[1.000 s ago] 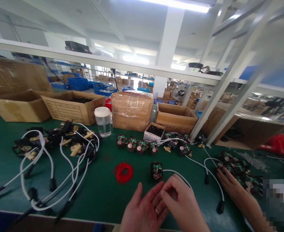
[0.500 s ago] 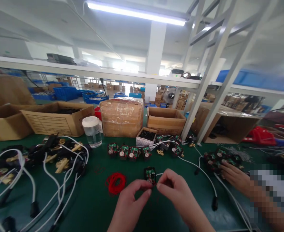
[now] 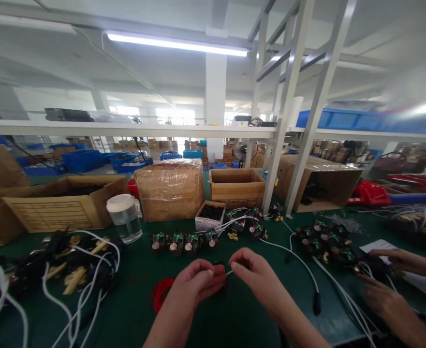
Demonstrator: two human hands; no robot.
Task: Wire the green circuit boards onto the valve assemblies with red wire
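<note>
We have both hands over the green bench (image 3: 252,316), centre front. Our left hand (image 3: 198,280) covers most of a black-cased circuit-board module (image 3: 220,264), which sits on the bench just behind the fingers; only its dark edges show. Left thumb and index are close together; we can't tell if they grip anything. Our right hand (image 3: 252,270) is just right of it, thumb and index tips near meeting, other fingers curled; can't confirm a hold there either. A bit of white cable (image 3: 229,272) shows between the hands. Red wire coil (image 3: 159,293) lies partly behind our left wrist. Beyond, we see four open modules (image 3: 191,243) in a row, near a small carton (image 3: 207,224) of black parts.
</note>
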